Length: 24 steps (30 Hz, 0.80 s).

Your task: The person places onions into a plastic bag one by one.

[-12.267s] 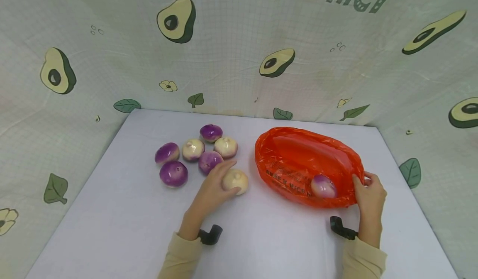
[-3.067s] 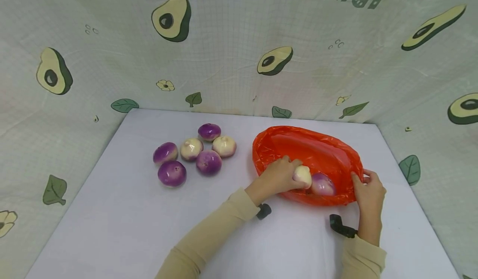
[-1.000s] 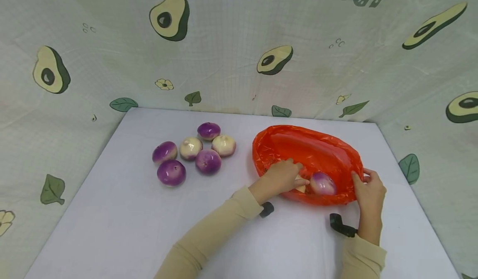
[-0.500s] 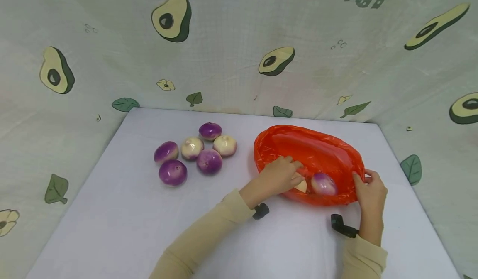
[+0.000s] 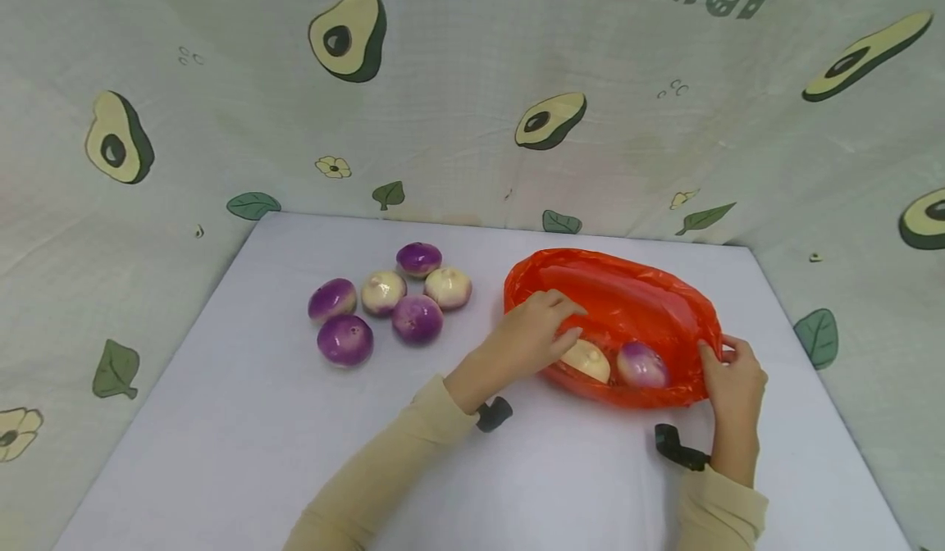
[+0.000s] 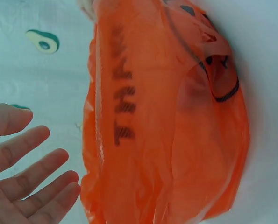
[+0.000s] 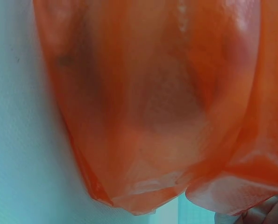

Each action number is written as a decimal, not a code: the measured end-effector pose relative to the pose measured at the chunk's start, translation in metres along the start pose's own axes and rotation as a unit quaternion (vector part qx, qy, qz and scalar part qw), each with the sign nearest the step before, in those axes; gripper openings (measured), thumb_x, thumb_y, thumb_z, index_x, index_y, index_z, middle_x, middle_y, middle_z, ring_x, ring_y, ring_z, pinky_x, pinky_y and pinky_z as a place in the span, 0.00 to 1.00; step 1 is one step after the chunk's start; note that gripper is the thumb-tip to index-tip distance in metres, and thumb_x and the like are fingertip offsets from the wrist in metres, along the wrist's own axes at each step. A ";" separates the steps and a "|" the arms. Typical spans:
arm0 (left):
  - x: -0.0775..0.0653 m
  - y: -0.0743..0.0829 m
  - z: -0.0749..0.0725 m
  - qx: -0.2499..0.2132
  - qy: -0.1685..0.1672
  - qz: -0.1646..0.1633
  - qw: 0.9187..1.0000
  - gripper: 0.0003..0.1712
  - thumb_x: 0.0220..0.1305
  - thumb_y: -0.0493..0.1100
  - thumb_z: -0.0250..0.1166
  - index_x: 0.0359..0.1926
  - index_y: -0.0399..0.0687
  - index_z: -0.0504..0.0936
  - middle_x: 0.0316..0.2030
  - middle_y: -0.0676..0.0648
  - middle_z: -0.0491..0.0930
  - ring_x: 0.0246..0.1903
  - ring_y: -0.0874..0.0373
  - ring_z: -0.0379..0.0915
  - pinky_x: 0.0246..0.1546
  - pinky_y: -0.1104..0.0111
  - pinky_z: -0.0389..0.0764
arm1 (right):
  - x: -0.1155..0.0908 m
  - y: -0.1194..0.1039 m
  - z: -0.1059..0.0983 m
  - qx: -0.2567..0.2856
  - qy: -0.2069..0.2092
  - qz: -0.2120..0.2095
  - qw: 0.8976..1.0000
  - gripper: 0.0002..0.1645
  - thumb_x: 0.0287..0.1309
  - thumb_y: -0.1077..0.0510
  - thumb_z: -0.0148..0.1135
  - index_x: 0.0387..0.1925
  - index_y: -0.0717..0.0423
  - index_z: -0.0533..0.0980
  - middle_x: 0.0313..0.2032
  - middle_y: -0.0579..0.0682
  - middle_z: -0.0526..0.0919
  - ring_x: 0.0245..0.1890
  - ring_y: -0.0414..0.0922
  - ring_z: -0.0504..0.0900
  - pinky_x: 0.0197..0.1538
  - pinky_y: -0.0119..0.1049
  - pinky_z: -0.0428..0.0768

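Observation:
In the head view, a red plastic bag (image 5: 627, 289) stands with its mouth wide at the right of the table. Inside lie two turnips, a cream one (image 5: 588, 361) and a purple-and-white one (image 5: 642, 365). Over the bag's left rim hovers my left hand (image 5: 533, 330), apart from the cream turnip; its spread fingers (image 6: 24, 179) hold nothing in the left wrist view. My right hand (image 5: 734, 383) pinches the bag's right rim, thumb inside. The right wrist view is mostly filled by the bag, with a bit of that hand at the bottom corner.
Several loose turnips sit in a cluster left of the bag, among them a purple one (image 5: 344, 340) and a cream one (image 5: 448, 288). They rest on a white table (image 5: 244, 436). An avocado-print cloth (image 5: 458, 59) hangs behind and at the sides.
My left hand carried the cream turnip from the table into the bag and let it go. It has since drawn back up and left. The right hand keeps its pinch on the rim.

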State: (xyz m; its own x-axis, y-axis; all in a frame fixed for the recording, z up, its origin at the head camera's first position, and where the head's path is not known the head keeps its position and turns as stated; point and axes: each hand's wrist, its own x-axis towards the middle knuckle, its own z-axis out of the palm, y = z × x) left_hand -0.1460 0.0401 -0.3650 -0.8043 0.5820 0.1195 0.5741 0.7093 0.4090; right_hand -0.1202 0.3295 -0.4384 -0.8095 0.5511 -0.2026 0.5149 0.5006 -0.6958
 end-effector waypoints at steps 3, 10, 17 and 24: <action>-0.005 -0.004 -0.006 -0.005 0.019 -0.006 1.000 0.20 0.65 0.50 0.57 0.57 0.53 0.75 0.53 0.51 0.74 0.55 0.59 0.69 0.55 0.69 0.75 | 0.000 0.000 -0.001 0.001 0.001 0.002 1.000 0.39 0.66 0.42 0.42 0.70 0.59 0.51 0.60 0.69 0.64 0.55 0.62 0.68 0.54 0.56 0.74; -0.018 -0.019 -0.017 -0.026 0.062 -0.020 0.998 0.23 0.64 0.49 0.58 0.59 0.54 0.72 0.56 0.50 0.73 0.57 0.57 0.69 0.56 0.65 0.74 | 0.000 -0.002 -0.001 0.003 0.002 0.000 1.000 0.39 0.66 0.42 0.42 0.70 0.58 0.51 0.60 0.69 0.63 0.55 0.62 0.68 0.54 0.56 0.74; -0.029 -0.034 -0.023 -0.034 0.090 -0.027 0.995 0.24 0.63 0.48 0.59 0.60 0.54 0.71 0.57 0.49 0.73 0.57 0.54 0.69 0.57 0.63 0.74 | -0.002 -0.004 -0.001 -0.001 0.003 -0.004 1.000 0.39 0.66 0.42 0.42 0.69 0.59 0.51 0.59 0.68 0.65 0.53 0.61 0.69 0.53 0.55 0.75; -0.040 -0.045 -0.028 -0.039 0.121 -0.035 0.991 0.24 0.61 0.48 0.60 0.59 0.54 0.73 0.56 0.50 0.74 0.57 0.56 0.70 0.55 0.65 0.75 | -0.005 -0.004 -0.002 -0.007 0.006 -0.011 1.000 0.38 0.66 0.43 0.43 0.69 0.60 0.52 0.57 0.69 0.66 0.51 0.61 0.70 0.51 0.55 0.76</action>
State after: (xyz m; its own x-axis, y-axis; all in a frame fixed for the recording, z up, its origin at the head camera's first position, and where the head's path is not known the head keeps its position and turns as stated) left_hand -0.1443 -0.0260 -0.3624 -0.8601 0.4136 0.2986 0.5101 0.7064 0.4908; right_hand -0.1179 0.3259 -0.4335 -0.8173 0.5477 -0.1792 0.5009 0.5215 -0.6907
